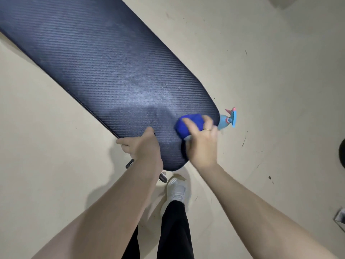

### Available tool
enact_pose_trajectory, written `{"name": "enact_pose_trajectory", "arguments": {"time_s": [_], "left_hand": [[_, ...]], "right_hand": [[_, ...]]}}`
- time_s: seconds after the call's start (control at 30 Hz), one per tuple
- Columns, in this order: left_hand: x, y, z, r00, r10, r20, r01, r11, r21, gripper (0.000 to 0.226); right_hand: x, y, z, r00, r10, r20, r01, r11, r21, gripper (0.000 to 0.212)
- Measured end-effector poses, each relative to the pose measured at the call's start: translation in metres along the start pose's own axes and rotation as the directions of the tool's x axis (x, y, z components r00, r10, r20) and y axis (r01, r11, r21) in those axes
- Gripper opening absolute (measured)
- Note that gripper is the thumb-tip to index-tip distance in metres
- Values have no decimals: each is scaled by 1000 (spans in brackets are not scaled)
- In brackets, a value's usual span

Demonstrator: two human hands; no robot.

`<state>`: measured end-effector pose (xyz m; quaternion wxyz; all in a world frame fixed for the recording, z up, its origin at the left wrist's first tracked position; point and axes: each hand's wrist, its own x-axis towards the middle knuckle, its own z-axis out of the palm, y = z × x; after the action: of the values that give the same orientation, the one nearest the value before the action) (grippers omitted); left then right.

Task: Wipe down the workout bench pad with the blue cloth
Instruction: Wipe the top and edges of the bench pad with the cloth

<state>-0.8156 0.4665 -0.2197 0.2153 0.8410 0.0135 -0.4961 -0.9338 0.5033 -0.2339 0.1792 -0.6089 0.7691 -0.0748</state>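
Dark navy carbon-weave vinyl workout bench pad point(104, 68) runs from upper left to lower centre of frame. Right hand point(200, 141) clutches bunched bright blue cloth point(188, 125) on the pad's near right corner. Left hand point(141, 146) grips the near left edge, steadying. Wiping step underway; next, probably strokes toward upper left. Light blue spray bottle point(226, 120) sits on floor just beside the corner.
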Motion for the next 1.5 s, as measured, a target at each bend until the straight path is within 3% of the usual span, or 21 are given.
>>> {"name": "enact_pose_trajectory", "arguments": {"time_s": [0.07, 0.1, 0.17, 0.27, 0.33, 0.43, 0.6, 0.8, 0.87, 0.97, 1.03, 1.07, 1.13, 1.2, 1.23, 1.3, 1.33, 1.37, 1.43, 1.5], "left_hand": [[1, 7, 6, 998, -47, -29, 48, 999, 8, 92], [2, 8, 8, 998, -60, -33, 59, 998, -6, 94], [5, 7, 11, 997, -66, -35, 65, 997, -29, 97], [8, 1, 14, 997, -53, -55, 50, 998, -47, 98], [7, 0, 16, 996, -51, -76, 45, 996, -74, 97], [3, 4, 18, 991, -79, -107, 69, 994, -90, 95], [7, 5, 20, 986, -83, -143, 71, 994, -84, 95], [11, 0, 12, 990, -28, -141, 30, 999, 14, 84], [9, 0, 2, 994, -4, -110, 9, 999, 44, 78], [-1, 0, -12, 980, 97, -171, -80, 991, 104, 79], [-15, -4, -18, 969, 183, -164, -161, 977, 139, 81], [-24, -6, -20, 962, 236, -136, -217, 966, 141, 79], [-42, -16, -20, 937, 347, -28, -344, 935, 86, 69], [-65, -22, -21, 908, 369, 199, -376, 927, -3, 47], [-75, -23, -22, 871, 336, 359, -349, 937, -31, 35], [-92, -26, -25, 692, 263, 672, -351, 936, -4, 30], [-97, -29, -26, 594, 243, 767, -389, 921, 10, 29], [-99, -33, -26, 539, 225, 811, -421, 907, 28, 34], [-103, -38, -27, 540, 205, 816, -466, 880, 88, 59], [-105, -42, -26, 565, 222, 795, -581, 791, 192, 63]], "right_hand": [[13, -1, 1, 974, -219, 48, 222, 974, -45, 54], [29, 2, -1, 966, -252, 51, 255, 965, -56, 57], [68, 9, -8, 990, -140, 4, 140, 988, -64, 56], [120, 17, -15, 987, 151, -52, -149, 988, 43, 51], [125, 14, -19, 975, 219, -36, -215, 973, 88, 50], [94, 11, -22, 985, 174, 13, -175, 983, 59, 50], [59, 13, -16, 994, -101, 47, 102, 995, -15, 45], [94, -2, -11, 981, 192, 25, -191, 980, -51, 51], [83, -5, -17, 976, 197, 87, -188, 977, -102, 51], [40, 6, -32, 972, 61, 226, -25, 987, -159, 40], [7, 17, -46, 902, 13, 431, -54, 995, 83, 31], [-4, 19, -56, 834, 22, 552, -208, 938, 277, 23], [-18, 18, -77, 712, 56, 700, -559, 649, 516, 6], [-22, 14, -92, 674, 105, 731, -699, 411, 585, 6], [-24, 13, -97, 685, 123, 718, -706, 352, 614, 10], [-25, 13, -105, 721, 161, 674, -681, 347, 645, 16], [-25, 15, -109, 729, 178, 661, -675, 350, 650, 16], [-25, 17, -112, 729, 199, 655, -678, 346, 649, 16], [-25, 23, -117, 713, 251, 655, -698, 350, 625, 35], [-25, 32, -121, 681, 305, 666, -730, 347, 588, 43]]}}
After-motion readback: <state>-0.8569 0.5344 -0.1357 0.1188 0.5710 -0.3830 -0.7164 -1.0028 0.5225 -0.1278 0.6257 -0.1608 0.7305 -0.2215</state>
